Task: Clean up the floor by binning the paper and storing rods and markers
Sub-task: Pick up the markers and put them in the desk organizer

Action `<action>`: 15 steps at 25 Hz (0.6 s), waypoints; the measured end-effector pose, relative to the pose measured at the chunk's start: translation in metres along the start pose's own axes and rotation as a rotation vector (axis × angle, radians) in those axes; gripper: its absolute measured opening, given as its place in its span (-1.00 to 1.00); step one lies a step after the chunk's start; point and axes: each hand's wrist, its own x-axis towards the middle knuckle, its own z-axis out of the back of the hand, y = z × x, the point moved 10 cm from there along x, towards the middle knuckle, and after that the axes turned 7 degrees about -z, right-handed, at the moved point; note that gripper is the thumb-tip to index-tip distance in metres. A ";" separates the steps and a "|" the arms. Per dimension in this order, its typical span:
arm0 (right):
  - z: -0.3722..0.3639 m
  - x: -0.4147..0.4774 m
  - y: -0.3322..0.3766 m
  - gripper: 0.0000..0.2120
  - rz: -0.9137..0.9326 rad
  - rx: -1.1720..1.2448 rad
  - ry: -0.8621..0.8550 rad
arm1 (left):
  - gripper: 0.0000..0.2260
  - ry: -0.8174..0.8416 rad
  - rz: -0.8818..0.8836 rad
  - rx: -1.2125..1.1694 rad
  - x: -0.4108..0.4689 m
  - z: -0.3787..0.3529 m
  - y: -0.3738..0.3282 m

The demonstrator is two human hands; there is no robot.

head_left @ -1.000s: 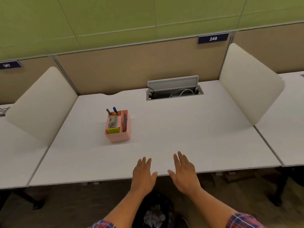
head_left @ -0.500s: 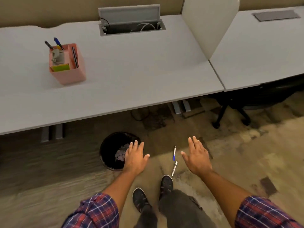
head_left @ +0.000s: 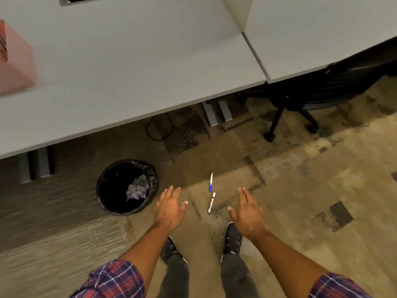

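Two markers lie on the carpet between my hands: a white one with a blue cap (head_left: 211,181) and, just nearer to me, a white and grey one (head_left: 211,202). A black bin (head_left: 111,197) with a dark liner stands to their left, with crumpled paper (head_left: 138,190) inside it. My left hand (head_left: 170,208) hovers open beside the bin's right rim. My right hand (head_left: 248,209) hovers open to the right of the markers. Neither hand touches anything. A pink organiser box (head_left: 16,67) sits on the desk at the left edge.
The white desk (head_left: 133,67) overhangs the floor ahead, with grey legs (head_left: 217,112) and a cable loop (head_left: 160,129) under it. A black office chair (head_left: 311,97) stands at the right. My shoes (head_left: 232,238) are just behind the markers.
My view has tilted down from the desk top to the floor, bringing the bin and markers into sight. Both hands stay open and spread, now over the carpet.
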 end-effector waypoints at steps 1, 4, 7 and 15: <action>-0.008 0.010 -0.010 -0.25 -0.008 0.015 0.029 | -0.43 -0.010 0.008 -0.008 0.007 -0.010 -0.005; -0.047 0.053 -0.040 -0.43 -0.042 0.103 0.146 | -0.48 -0.013 0.010 0.024 0.039 -0.052 -0.015; -0.104 0.108 -0.062 -0.47 -0.058 0.206 0.257 | -0.52 0.007 0.026 0.053 0.083 -0.107 -0.009; -0.275 0.251 -0.122 -0.61 -0.193 0.329 0.334 | -0.53 0.230 -0.263 0.305 0.241 -0.277 0.023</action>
